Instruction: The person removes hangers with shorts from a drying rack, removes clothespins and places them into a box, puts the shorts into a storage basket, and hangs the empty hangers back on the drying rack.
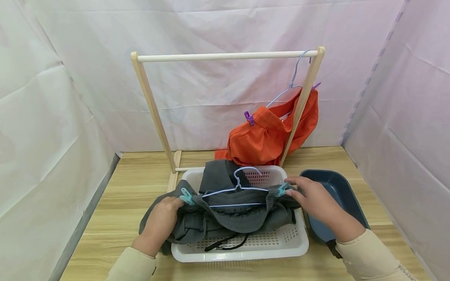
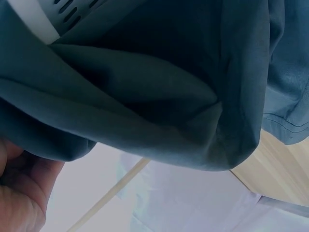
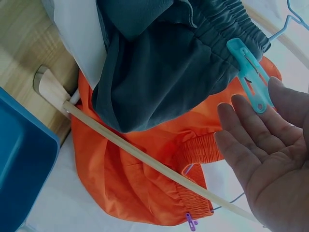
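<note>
Dark grey pants (image 1: 232, 220) with an elastic waistband and black drawstring lie across a white plastic basket (image 1: 237, 255). A light blue hanger (image 1: 237, 186) sits at the waistband, with a teal clothespin (image 1: 187, 196) at its left end and another teal clothespin (image 1: 282, 189) at its right. My left hand (image 1: 164, 214) grips the pants beside the left clothespin; its fingertips are partly hidden. With thumb and index finger my right hand (image 1: 316, 199) pinches the handles of the right clothespin, the other fingers stretched out, as the right wrist view shows.
Behind the basket stands a wooden rack with a white rail (image 1: 221, 56). Orange pants (image 1: 259, 139) hang at its right end on a blue hanger (image 1: 295, 72), held by purple clothespins (image 1: 249, 118). A dark blue bin (image 1: 348, 194) stands right of the basket. White sheets surround the wooden table (image 1: 100, 229).
</note>
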Demonstrator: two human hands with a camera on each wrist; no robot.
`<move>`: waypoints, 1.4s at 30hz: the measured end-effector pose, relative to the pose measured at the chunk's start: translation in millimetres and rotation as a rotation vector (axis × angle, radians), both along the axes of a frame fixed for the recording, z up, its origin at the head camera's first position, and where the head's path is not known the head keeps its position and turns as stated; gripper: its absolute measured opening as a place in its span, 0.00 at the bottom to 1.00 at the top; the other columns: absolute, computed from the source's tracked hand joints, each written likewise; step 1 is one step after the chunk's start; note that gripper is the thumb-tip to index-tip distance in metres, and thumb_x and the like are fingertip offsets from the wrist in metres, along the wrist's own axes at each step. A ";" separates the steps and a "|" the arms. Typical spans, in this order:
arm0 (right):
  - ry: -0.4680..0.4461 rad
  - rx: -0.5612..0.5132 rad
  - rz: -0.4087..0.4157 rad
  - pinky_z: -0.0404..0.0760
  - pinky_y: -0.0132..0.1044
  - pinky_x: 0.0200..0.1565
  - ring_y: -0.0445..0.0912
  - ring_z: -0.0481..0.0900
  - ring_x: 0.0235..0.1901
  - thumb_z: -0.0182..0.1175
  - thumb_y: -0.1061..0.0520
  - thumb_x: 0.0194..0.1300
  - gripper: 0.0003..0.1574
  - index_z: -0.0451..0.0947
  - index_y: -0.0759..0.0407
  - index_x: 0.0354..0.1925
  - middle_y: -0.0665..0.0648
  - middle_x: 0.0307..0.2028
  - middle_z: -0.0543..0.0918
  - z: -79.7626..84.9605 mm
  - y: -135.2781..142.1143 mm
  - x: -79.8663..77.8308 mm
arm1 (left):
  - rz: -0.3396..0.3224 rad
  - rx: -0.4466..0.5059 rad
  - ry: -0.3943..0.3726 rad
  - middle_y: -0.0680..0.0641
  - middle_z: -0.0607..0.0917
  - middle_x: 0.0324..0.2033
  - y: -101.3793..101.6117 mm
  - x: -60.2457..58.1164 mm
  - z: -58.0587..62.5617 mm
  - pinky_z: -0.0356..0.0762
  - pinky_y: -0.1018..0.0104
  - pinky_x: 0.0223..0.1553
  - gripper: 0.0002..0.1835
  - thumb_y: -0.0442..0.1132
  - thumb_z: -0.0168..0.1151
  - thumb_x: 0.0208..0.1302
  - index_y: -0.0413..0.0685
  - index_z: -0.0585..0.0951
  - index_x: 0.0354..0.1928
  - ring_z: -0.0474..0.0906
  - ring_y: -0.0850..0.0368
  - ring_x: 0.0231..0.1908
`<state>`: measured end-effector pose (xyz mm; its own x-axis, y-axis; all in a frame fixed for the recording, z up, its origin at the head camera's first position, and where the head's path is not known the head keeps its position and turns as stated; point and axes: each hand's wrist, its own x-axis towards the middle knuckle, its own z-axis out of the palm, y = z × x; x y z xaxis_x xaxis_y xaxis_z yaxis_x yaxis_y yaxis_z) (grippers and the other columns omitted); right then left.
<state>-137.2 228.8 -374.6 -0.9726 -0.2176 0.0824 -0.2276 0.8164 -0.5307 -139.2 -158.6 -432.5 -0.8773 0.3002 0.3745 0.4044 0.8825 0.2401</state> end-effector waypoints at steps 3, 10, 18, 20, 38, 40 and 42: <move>0.002 -0.005 0.005 0.80 0.48 0.42 0.51 0.80 0.43 0.62 0.58 0.65 0.21 0.76 0.62 0.56 0.60 0.47 0.82 0.4 0.9 -0.2 | -0.004 0.000 -0.004 0.49 0.84 0.27 0.5 -0.6 0.6 0.80 0.62 0.32 0.14 0.17 0.58 0.56 0.44 0.82 0.27 0.77 0.60 0.30; 0.009 -0.020 0.016 0.79 0.45 0.39 0.47 0.78 0.39 0.63 0.59 0.64 0.18 0.78 0.62 0.52 0.57 0.42 0.83 0.9 1.4 -0.7 | -0.010 -0.007 -0.007 0.48 0.84 0.27 1.0 -2.0 1.0 0.80 0.62 0.32 0.13 0.18 0.58 0.57 0.44 0.81 0.27 0.78 0.59 0.30; -0.005 -0.108 -0.001 0.82 0.47 0.41 0.54 0.82 0.44 0.63 0.61 0.64 0.18 0.76 0.63 0.52 0.57 0.42 0.84 -4.5 1.0 -1.2 | -0.016 -0.005 -0.014 0.49 0.83 0.25 0.4 -1.3 0.9 0.80 0.62 0.31 0.14 0.18 0.58 0.57 0.45 0.81 0.26 0.77 0.60 0.29; -0.013 -0.144 -0.003 0.83 0.46 0.42 0.54 0.83 0.45 0.62 0.61 0.64 0.18 0.76 0.63 0.52 0.58 0.43 0.84 -5.7 1.3 -1.3 | -0.015 -0.005 -0.015 0.50 0.82 0.25 0.3 -1.5 0.9 0.79 0.62 0.31 0.14 0.18 0.58 0.57 0.45 0.81 0.26 0.77 0.60 0.29; 0.196 -0.086 -0.022 0.80 0.34 0.31 0.46 0.83 0.33 0.67 0.64 0.57 0.08 0.83 0.59 0.37 0.54 0.34 0.86 -12.0 -1.8 -2.6 | -0.013 -0.019 -0.005 0.49 0.84 0.26 -0.3 0.5 0.5 0.81 0.62 0.33 0.12 0.19 0.59 0.57 0.44 0.82 0.28 0.79 0.58 0.31; 0.215 -0.082 -0.020 0.80 0.34 0.31 0.45 0.83 0.32 0.68 0.65 0.56 0.07 0.84 0.59 0.36 0.54 0.33 0.86 -13.2 -1.7 -2.9 | -0.014 -0.020 -0.004 0.49 0.84 0.26 -0.1 0.7 0.7 0.81 0.62 0.33 0.12 0.19 0.59 0.57 0.44 0.82 0.28 0.79 0.58 0.31; 0.232 -0.078 -0.021 0.80 0.33 0.30 0.45 0.83 0.32 0.68 0.65 0.55 0.07 0.84 0.59 0.35 0.54 0.33 0.86 -14.3 -1.6 -3.2 | -0.016 -0.019 -0.001 0.49 0.84 0.26 0.1 0.8 0.8 0.81 0.62 0.33 0.12 0.19 0.59 0.57 0.44 0.82 0.28 0.79 0.58 0.30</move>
<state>-140.4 227.3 -388.9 -0.9298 -0.1822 0.3198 -0.3345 0.7809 -0.5275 -138.4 -158.5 -431.7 -0.8730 0.3211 0.3672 0.4179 0.8806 0.2235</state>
